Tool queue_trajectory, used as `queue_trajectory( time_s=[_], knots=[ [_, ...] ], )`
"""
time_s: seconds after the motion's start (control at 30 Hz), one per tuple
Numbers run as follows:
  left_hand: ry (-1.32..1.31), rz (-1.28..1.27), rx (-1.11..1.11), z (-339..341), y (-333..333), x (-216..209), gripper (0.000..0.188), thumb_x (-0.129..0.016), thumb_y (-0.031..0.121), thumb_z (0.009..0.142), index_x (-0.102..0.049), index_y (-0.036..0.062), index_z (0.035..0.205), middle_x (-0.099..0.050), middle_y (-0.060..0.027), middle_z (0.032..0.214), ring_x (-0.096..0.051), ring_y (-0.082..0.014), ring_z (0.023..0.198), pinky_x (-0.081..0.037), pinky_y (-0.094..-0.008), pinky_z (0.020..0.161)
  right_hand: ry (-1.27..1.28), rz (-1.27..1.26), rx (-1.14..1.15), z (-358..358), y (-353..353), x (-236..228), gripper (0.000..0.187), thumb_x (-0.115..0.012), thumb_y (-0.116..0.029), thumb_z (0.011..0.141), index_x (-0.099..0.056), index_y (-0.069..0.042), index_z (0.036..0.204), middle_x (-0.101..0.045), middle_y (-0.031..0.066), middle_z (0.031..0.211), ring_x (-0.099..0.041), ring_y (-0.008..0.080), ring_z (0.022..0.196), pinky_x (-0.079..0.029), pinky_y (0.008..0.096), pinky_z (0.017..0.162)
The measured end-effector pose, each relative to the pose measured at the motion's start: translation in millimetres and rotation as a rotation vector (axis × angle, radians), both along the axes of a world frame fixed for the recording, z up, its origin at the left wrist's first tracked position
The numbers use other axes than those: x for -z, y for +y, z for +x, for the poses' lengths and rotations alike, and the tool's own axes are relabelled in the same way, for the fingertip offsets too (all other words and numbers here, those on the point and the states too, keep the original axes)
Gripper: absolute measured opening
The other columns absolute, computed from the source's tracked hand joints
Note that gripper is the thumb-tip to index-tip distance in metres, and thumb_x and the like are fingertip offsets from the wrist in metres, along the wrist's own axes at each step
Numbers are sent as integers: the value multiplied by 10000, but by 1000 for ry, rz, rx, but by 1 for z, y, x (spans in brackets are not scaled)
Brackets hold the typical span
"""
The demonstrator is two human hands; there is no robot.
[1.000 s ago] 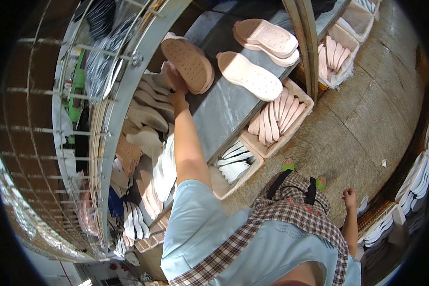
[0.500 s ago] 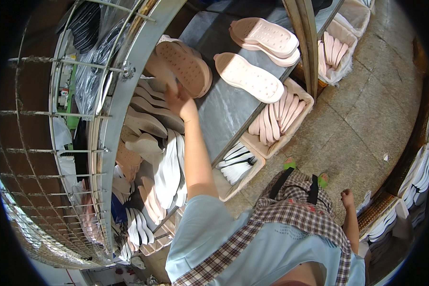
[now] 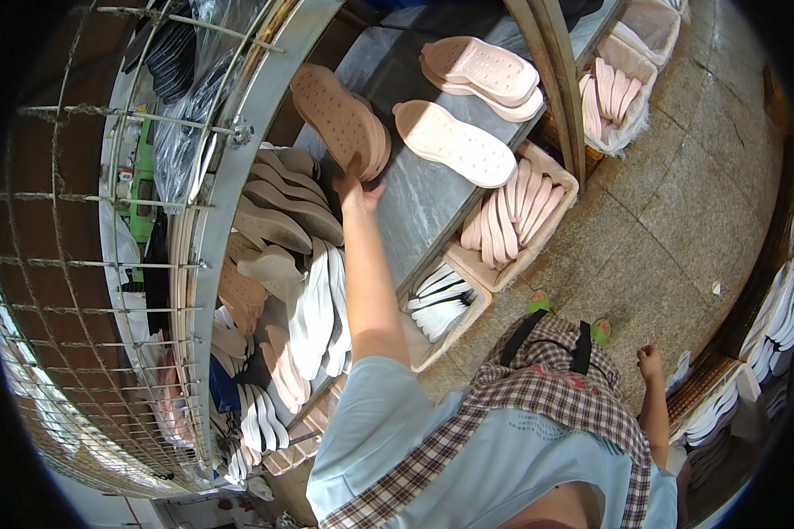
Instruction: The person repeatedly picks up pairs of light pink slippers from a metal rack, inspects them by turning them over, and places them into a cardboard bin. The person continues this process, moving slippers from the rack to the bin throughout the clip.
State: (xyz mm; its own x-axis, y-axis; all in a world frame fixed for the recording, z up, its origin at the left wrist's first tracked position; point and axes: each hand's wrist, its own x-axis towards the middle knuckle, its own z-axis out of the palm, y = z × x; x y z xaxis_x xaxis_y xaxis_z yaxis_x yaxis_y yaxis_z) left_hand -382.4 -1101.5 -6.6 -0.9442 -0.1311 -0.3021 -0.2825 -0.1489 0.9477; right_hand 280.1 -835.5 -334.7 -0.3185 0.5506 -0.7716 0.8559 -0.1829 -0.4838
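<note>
A stack of pale pink shoe soles [image 3: 340, 119], dotted with small holes, lies at the far left of the grey table [image 3: 412, 220]. At its near end is my left hand [image 3: 356, 187], fingertips against the soles and thumb held apart; it grips nothing that I can see. To the right of that stack rest a single pink sole [image 3: 454, 143] and another small pile of pink soles [image 3: 485, 69]. My right hand [image 3: 650, 363] hangs low by my side, fingers curled, with nothing showing in it.
Brown-grey soles [image 3: 282, 198] and white soles [image 3: 318, 309] crowd the table's left part. A wire guard [image 3: 106, 212] stands at left. Bins of pink soles [image 3: 513, 212] and white-and-black soles [image 3: 438, 300] line the right edge. A curved post [image 3: 556, 79] rises beyond.
A blurred sole that was at my left hand, left of the stack, now appears to lie on the stack. My left hand has moved slightly right, to the stack's near end.
</note>
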Motion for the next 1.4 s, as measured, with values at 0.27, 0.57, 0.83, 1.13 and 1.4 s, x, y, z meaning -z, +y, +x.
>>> queue_trajectory(
  time_s=[0.27, 0.57, 0.83, 1.13, 1.4],
  knots=[
    [-141, 649, -29, -32, -5, 14, 570, -715, 186, 805, -445, 55, 1290, -417, -138, 1339, -397, -334, 1223, -393, -534, 981, -1, -56, 9, 12, -16, 7, 215, -532, -144, 875, -550, 34, 997, -603, 124, 895, -591, 216, 762, -501, 347, 666],
    [-241, 613, -111, 130, -45, -7, 391, -620, 197, 878, -478, 68, 1219, -505, -119, 1252, -483, -323, 1137, -420, -513, 963, 490, -107, -214, -147, 5, -74, 334, -603, -242, 853, -557, 17, 1061, -605, 88, 916, -576, 182, 809, -462, 314, 740],
    [-181, 471, 237, 340, -116, 14, 502, -604, 326, 874, -430, 70, 1270, -589, -130, 1129, -603, -318, 939, -540, -417, 708, 703, -892, -415, -328, -110, -234, 795, -572, -505, 863, -204, -111, 1447, -414, 164, 1359, -424, 310, 1243, -379, 493, 991],
    [-284, 467, 455, 409, -117, 43, 781, -712, 312, 792, -297, -4, 1373, -519, -130, 1243, -552, -242, 1103, -472, -381, 921, 1211, -1176, 36, -281, -124, -287, 741, -626, -117, 851, -156, -47, 1420, -398, 141, 1362, -456, 231, 1216, -433, 359, 979],
    [-187, 238, 759, 342, -17, -6, 770, -693, 347, 784, -327, -18, 1354, -520, -152, 1241, -529, -248, 1139, -449, -399, 949, 1169, -783, 145, -218, -67, -342, 823, -660, -104, 827, -108, -10, 1430, -375, 174, 1368, -411, 251, 1244, -364, 372, 1029]
  ],
)
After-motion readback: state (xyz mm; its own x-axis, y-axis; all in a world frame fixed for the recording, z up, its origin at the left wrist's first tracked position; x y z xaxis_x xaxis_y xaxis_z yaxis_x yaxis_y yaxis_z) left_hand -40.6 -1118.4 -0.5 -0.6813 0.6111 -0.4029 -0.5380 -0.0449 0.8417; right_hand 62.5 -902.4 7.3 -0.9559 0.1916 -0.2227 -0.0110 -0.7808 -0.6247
